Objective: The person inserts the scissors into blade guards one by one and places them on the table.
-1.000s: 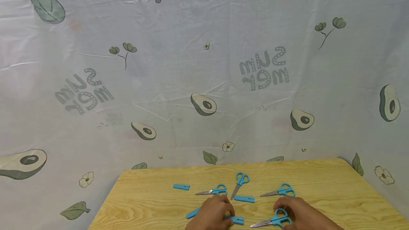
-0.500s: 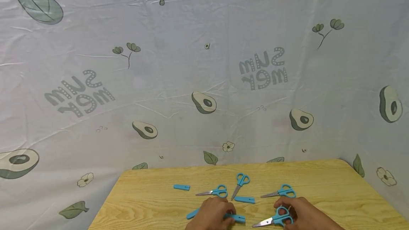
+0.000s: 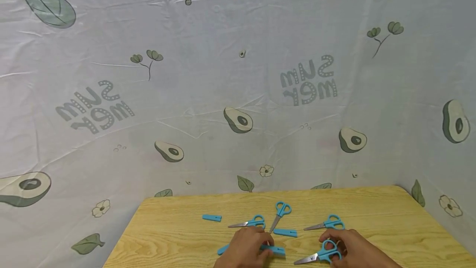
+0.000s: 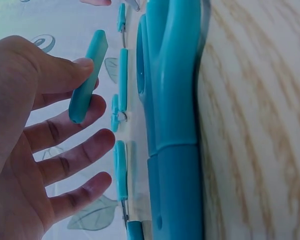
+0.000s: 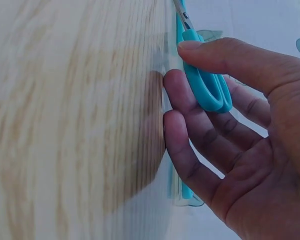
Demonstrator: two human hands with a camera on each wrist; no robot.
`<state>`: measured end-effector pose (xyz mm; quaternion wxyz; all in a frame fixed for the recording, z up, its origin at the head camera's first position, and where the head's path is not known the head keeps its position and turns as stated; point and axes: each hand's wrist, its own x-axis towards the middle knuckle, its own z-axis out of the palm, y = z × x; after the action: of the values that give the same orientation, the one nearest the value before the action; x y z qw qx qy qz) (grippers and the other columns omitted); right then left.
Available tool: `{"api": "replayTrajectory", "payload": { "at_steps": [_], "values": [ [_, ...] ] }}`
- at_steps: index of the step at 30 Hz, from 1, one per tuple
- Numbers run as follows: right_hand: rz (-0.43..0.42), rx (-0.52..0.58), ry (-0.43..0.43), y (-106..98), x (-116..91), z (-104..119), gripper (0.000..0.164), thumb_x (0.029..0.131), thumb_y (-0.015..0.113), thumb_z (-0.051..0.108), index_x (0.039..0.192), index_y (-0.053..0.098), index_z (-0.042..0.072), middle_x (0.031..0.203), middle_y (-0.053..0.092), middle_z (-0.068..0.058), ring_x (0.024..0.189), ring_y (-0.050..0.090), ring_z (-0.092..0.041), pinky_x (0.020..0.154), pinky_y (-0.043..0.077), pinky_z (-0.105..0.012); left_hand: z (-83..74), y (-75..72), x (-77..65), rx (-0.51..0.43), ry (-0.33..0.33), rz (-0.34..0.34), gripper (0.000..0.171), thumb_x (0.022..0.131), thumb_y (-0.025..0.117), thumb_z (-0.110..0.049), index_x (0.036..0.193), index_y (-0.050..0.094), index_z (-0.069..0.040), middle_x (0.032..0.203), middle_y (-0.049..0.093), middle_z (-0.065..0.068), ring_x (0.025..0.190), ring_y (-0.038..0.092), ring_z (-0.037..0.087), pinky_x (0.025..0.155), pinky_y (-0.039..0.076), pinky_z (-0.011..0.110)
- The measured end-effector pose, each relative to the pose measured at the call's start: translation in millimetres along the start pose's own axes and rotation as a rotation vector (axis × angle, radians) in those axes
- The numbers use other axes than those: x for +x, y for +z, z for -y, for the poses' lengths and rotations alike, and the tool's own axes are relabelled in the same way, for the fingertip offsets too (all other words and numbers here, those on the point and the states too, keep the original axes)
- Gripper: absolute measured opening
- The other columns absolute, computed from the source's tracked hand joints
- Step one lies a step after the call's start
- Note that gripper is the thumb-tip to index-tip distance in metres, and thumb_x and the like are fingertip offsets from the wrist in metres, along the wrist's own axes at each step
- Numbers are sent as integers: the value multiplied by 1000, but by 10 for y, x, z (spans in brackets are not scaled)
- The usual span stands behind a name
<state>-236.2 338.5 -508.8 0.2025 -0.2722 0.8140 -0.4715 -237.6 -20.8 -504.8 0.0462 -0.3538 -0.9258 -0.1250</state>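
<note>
- We see the scissors [image 3: 326,253] in the right hand [image 3: 351,250], pinched by the handle between thumb and fingers, blades bare and pointing toward the left hand [image 3: 245,248].
- The left hand pinches a blue cover [image 3: 277,250] between thumb and fingers, its other fingers spread; cover and blades are apart, so we judge this pair not yet sheathed.
- Just beside the left hand, one covered pair [image 4: 174,105] lies on the table [image 3: 163,235], handles and sheath joined; we count that one as done.
- Beyond the hands lie three bare pairs: left scissors [image 3: 256,221], middle scissors [image 3: 283,209] and right scissors [image 3: 332,222].
- Two loose covers show: the near cover [image 3: 285,233] and the far cover [image 3: 212,218].
- By our reckoning, four pairs are left; whether the left hand hides another cover, we cannot tell.
</note>
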Motion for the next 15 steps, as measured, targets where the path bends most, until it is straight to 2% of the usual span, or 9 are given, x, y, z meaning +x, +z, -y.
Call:
{"api": "replayTrajectory", "payload": {
  "at_steps": [4, 15],
  "values": [
    [-1, 14, -1, -3, 11, 4, 33, 95, 69, -2, 128, 65, -4, 103, 69, -3, 75, 54, -3, 65, 45, -25, 39, -24, -5, -3, 10, -13, 12, 98, 78, -34, 110, 82, -32, 90, 66, -17, 73, 49, -6, 63, 41, 14],
    [-37, 49, 33, 8, 57, 8, 40, 93, 76, -1, 130, 63, -10, 114, 72, -16, 81, 61, -6, 69, 52, -25, 149, -50, 13, 19, 88, -72, 10, 99, 78, -33, 108, 82, -32, 86, 65, -17, 66, 42, -9, 59, 35, 9]
  ]
}}
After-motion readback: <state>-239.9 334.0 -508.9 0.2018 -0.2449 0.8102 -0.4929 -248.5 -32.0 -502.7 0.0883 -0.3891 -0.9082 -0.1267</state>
